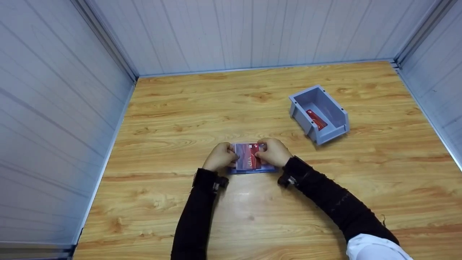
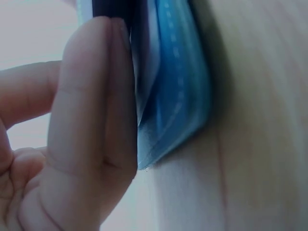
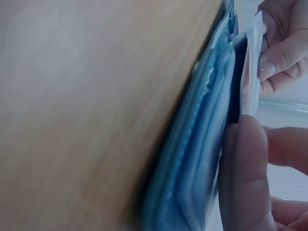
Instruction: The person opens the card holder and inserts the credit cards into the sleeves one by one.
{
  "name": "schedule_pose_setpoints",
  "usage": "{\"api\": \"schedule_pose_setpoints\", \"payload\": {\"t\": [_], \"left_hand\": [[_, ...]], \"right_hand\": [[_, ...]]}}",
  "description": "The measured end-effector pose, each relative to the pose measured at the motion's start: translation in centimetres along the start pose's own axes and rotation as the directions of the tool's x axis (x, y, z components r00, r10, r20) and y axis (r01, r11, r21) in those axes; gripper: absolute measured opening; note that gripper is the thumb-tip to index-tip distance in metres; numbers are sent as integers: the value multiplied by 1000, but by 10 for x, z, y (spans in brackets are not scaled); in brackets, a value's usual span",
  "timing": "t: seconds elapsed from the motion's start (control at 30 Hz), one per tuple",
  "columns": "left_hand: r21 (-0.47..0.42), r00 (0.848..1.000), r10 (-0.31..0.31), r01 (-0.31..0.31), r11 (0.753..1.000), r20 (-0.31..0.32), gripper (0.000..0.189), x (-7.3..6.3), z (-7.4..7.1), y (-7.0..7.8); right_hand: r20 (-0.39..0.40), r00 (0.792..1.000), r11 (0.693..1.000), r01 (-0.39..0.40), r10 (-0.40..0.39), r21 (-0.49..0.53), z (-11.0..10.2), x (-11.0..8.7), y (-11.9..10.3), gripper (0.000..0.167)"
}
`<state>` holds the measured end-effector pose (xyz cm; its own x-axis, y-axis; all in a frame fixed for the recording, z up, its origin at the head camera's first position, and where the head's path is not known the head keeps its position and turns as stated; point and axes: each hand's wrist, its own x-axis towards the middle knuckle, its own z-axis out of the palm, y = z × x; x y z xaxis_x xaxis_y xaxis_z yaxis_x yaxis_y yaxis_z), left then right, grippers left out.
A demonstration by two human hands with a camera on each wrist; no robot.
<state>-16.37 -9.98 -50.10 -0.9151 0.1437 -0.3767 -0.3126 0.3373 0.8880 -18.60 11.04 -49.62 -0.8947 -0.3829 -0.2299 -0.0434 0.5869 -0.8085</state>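
A blue card holder (image 1: 252, 172) with stitched edges and clear plastic sleeves lies open on the table. A red card (image 1: 253, 164) lettered VIP shows in a clear sleeve (image 1: 239, 159) raised above the other leaves. With thumb and fingers, my left hand (image 1: 218, 157) pinches the sleeve's left edge. My right hand (image 1: 275, 153) pinches the right side, its thumb lying over the red card. In the left wrist view the fingers (image 2: 82, 96) stand beside the blue cover (image 2: 185, 91). From the right wrist, the sleeve (image 3: 253, 62) appears edge-on between both hands, above the stacked leaves (image 3: 204, 139).
A grey plastic bin (image 1: 334, 135) stands to the right, beyond my right hand, with another red card (image 1: 317, 120) inside. Pale panel walls (image 1: 231, 36) border the wooden table (image 1: 162, 209) at the back and both sides.
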Motion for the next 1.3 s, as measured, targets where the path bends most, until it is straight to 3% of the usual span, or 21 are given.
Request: {"api": "schedule_pose_setpoints", "payload": {"t": [0.47, 0.83, 1.13, 1.3], "left_hand": [[19, 1000, -1, 1, 1000, 2, 9, -1, 1, 2], [16, 1000, -2, 2, 1000, 3, 8, 0, 3, 1], [27, 1000, 2, -2, 1000, -4, 10, 0, 4, 1], [46, 1000, 16, -15, 999, -15, 8, 0, 4, 1]], "right_hand": [[38, 999, 992, 7, -12, 129, 3, 1, 0, 46], [56, 998, 970, -36, 23, 240, 7, 1, -1, 43], [66, 996, 964, -73, 58, 255, 8, 3, -1, 41], [66, 997, 978, -53, 41, 204, 9, 3, -2, 43]]}}
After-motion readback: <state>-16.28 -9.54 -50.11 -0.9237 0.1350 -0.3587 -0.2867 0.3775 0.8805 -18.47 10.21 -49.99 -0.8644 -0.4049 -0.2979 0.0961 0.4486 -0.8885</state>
